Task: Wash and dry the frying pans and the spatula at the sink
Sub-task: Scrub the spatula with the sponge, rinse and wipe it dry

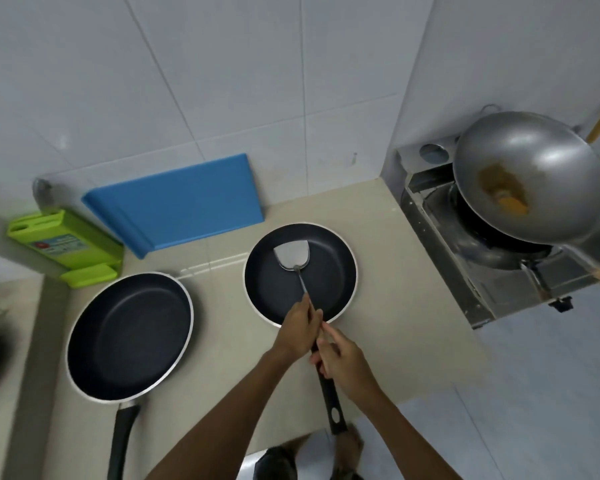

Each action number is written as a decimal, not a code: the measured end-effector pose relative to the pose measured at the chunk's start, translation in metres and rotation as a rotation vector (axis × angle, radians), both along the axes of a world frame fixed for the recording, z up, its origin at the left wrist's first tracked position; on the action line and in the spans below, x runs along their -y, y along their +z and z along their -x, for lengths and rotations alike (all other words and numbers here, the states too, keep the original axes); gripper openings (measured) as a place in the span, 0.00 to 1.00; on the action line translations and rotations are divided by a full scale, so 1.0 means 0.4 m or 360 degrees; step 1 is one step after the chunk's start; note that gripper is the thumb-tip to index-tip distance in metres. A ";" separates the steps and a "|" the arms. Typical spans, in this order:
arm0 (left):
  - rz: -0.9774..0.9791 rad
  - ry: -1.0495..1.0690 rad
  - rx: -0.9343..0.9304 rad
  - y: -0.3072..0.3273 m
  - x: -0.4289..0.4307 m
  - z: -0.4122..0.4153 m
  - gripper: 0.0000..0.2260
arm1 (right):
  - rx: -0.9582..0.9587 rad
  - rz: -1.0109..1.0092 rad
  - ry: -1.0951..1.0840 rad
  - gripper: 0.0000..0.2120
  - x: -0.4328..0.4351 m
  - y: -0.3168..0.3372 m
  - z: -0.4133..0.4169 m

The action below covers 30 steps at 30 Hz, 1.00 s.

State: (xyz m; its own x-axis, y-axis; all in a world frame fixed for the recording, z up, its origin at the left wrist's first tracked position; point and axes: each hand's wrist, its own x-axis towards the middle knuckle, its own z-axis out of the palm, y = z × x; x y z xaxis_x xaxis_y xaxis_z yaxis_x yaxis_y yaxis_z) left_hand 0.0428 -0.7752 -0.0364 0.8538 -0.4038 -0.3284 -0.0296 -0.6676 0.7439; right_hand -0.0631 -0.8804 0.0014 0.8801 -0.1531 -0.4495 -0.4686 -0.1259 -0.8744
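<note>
Frying pans: the larger (129,336) sits empty on the counter (378,306), left; the smaller (300,273), beside it, holds the spatula (291,256), blade resting inside. Left hand (300,329) pinches its shaft, right hand (343,367) closes around the pan handle (329,396), probably to carry both together

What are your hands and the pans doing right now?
Left hand pinching spatula shaft. Right hand on small pan handle. Big pan untouched on counter. Nothing in the way.
</note>
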 end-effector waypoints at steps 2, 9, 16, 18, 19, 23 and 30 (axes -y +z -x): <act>-0.0075 0.0035 0.0029 -0.001 0.010 -0.001 0.17 | -0.0013 -0.0044 0.0035 0.20 0.010 -0.004 -0.006; -0.0211 0.0160 0.0071 0.007 0.035 0.001 0.18 | -0.0208 -0.0141 0.0303 0.25 0.051 -0.020 -0.016; -0.0237 0.0269 0.0031 -0.010 0.035 0.012 0.19 | -0.0252 -0.0176 0.0402 0.22 0.081 -0.017 -0.029; -0.0228 0.0301 0.0019 -0.014 0.036 0.013 0.18 | -0.0261 -0.0192 0.0395 0.23 0.084 -0.021 -0.038; -0.0225 0.0314 0.0014 -0.015 0.037 0.013 0.18 | -0.0265 -0.0197 0.0398 0.23 0.087 -0.025 -0.040; -0.0247 0.0357 0.0004 -0.022 0.045 0.010 0.20 | -0.0267 -0.0188 0.0410 0.22 0.099 -0.035 -0.041; -0.0276 0.0394 -0.0003 -0.031 0.047 0.007 0.23 | -0.0235 -0.0105 0.0448 0.22 0.108 -0.050 -0.055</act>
State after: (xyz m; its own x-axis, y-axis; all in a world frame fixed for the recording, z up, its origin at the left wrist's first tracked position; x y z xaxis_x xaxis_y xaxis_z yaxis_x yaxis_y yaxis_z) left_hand 0.0398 -0.7940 -0.0488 0.9187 -0.1209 -0.3760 0.1514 -0.7715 0.6179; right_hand -0.0410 -0.9238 -0.0185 0.8083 0.1211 -0.5762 -0.5455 -0.2139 -0.8103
